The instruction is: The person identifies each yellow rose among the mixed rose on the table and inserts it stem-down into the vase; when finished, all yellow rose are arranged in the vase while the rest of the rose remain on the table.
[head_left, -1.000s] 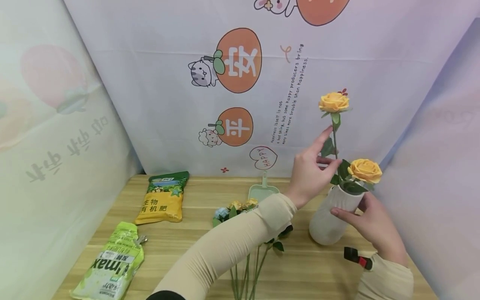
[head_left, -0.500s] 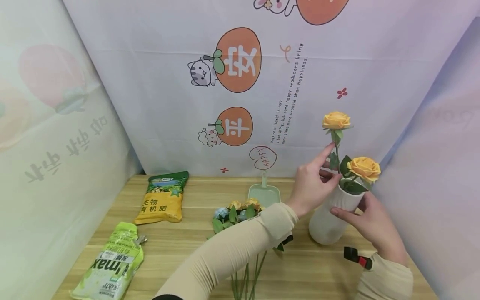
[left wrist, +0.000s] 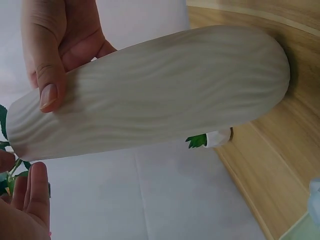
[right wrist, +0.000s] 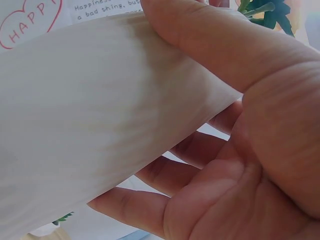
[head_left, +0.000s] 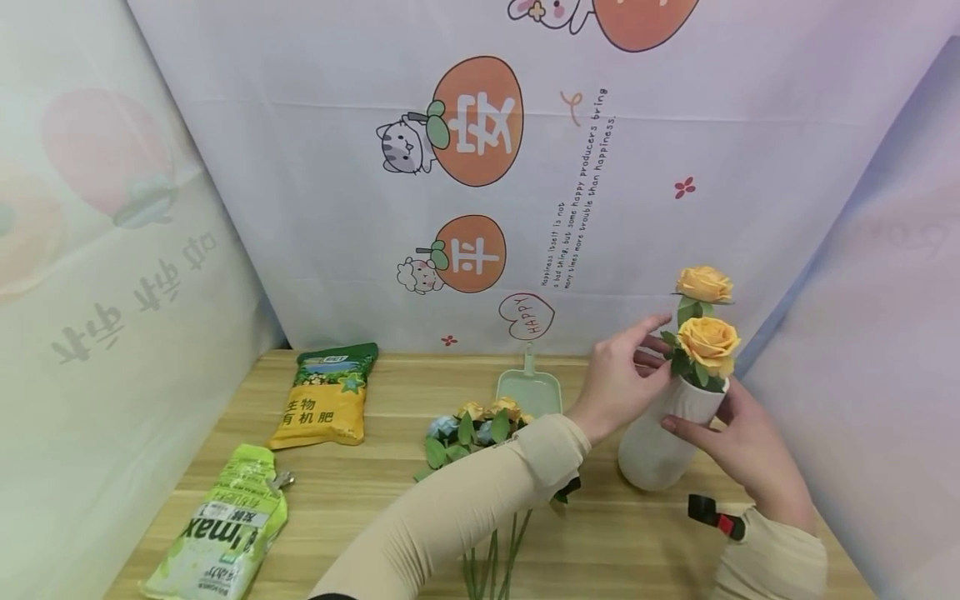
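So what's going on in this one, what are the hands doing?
A person is arranging artificial flowers at a wooden table. The right hand holds a white ribbed vase by its side. The left hand is at the vase mouth, fingers on the stem of an orange rose standing in the vase beside a second orange rose. More loose flowers lie on the table behind the left sleeve, with a green scoop and two bags further left.
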`<state>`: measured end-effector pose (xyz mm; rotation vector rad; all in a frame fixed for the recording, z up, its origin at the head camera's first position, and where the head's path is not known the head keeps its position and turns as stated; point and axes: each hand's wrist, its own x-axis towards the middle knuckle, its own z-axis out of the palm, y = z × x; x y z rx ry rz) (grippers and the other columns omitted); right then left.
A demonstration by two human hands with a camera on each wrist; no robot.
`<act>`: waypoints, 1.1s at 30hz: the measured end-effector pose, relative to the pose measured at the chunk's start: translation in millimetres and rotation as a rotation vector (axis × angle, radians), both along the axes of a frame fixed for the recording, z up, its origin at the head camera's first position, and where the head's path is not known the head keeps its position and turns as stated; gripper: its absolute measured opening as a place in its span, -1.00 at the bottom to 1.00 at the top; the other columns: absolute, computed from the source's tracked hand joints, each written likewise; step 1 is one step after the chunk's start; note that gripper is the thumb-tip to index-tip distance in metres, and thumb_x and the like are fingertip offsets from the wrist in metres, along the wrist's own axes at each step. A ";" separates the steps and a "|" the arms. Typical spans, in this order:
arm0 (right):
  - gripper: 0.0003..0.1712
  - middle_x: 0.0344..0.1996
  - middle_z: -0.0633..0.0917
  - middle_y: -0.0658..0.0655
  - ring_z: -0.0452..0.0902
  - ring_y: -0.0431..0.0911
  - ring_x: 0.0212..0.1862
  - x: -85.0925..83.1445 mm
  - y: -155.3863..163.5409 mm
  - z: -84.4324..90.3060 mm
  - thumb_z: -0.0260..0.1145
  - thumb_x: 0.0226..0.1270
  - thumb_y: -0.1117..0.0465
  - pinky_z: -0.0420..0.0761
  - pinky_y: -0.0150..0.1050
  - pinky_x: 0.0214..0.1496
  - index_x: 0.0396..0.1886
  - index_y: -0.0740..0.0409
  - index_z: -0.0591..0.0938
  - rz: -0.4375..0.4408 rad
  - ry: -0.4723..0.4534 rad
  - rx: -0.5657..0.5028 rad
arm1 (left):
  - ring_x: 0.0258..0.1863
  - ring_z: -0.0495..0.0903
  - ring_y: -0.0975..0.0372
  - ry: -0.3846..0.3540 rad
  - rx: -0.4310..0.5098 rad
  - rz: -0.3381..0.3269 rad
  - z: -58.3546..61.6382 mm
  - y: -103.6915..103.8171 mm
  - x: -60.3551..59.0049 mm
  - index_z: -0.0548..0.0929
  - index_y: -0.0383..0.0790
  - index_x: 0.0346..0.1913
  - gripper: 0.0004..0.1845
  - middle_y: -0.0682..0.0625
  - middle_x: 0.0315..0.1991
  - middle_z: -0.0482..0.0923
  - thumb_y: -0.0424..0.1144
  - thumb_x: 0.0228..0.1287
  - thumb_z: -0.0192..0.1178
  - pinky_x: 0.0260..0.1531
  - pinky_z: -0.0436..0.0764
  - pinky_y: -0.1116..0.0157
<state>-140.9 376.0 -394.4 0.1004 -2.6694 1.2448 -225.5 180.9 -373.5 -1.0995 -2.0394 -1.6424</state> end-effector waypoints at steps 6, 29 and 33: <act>0.09 0.46 0.49 0.27 0.47 0.23 0.37 0.4 -0.1 0.2 0.64 0.35 0.02 0.56 -0.47 -0.03 0.71 0.08 0.24 -0.002 -0.001 0.004 | -0.25 0.64 0.64 0.043 -0.023 0.023 -2.9 0.1 -0.4 0.70 -0.27 0.27 -0.62 -0.04 -0.07 0.78 -0.39 0.44 0.40 -0.21 0.63 0.67; 0.07 0.47 0.48 0.21 0.49 0.00 0.32 0.7 -1.0 1.7 0.61 0.39 0.00 0.58 -0.41 0.01 0.72 0.04 0.21 0.004 -0.027 -0.003 | -0.18 0.68 0.61 -0.081 -0.041 -0.049 -20.3 -23.2 -1.8 0.63 -0.15 0.40 -0.53 0.01 0.01 0.79 -0.19 0.52 0.41 -0.14 0.69 0.59; 0.07 0.46 0.49 0.21 0.48 -0.19 0.27 0.8 -0.8 1.9 0.59 0.39 -0.04 0.60 -0.46 -0.03 0.72 0.04 0.21 0.003 -0.037 -0.003 | -0.12 0.72 0.53 -0.145 -0.092 -0.094 -25.8 -36.6 0.0 0.56 -0.04 0.49 -0.40 0.06 0.09 0.74 -0.13 0.46 0.47 -0.11 0.69 0.56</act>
